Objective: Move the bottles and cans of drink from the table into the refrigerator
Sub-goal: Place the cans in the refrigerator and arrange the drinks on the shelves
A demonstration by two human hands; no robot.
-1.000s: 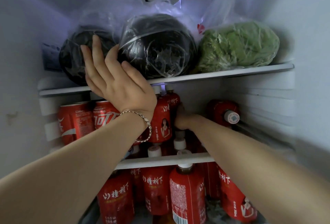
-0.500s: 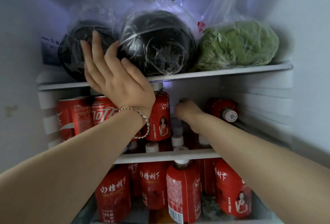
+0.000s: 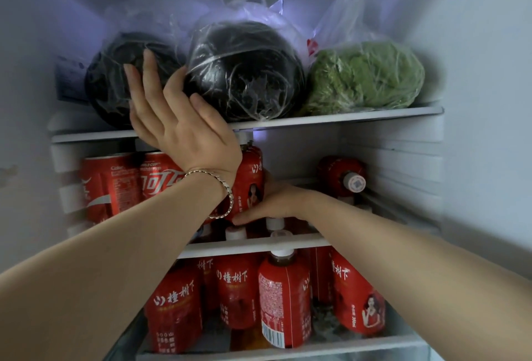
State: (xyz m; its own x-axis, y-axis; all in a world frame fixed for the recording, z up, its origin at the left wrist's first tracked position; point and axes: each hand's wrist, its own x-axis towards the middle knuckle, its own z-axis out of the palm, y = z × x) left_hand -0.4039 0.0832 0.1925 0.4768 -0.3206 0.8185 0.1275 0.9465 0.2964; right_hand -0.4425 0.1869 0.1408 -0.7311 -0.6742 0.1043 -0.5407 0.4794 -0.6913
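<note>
Inside the refrigerator, my right hand grips the lower part of an upright red bottle on the middle shelf. Two red cola cans stand to its left. Another red bottle lies on its side at the right, its cap facing me. My left hand rests with straight fingers against the upper shelf edge and two plastic-wrapped black bowls. Several red bottles stand on the lower shelf.
A bag of green vegetables sits at the right of the upper shelf. White caps of more bottles show at the front of the middle shelf. The fridge walls close in on both sides.
My right hand has moved left and down from the back of the middle shelf and closed round the upright red bottle. My left hand has stayed on the upper shelf.
</note>
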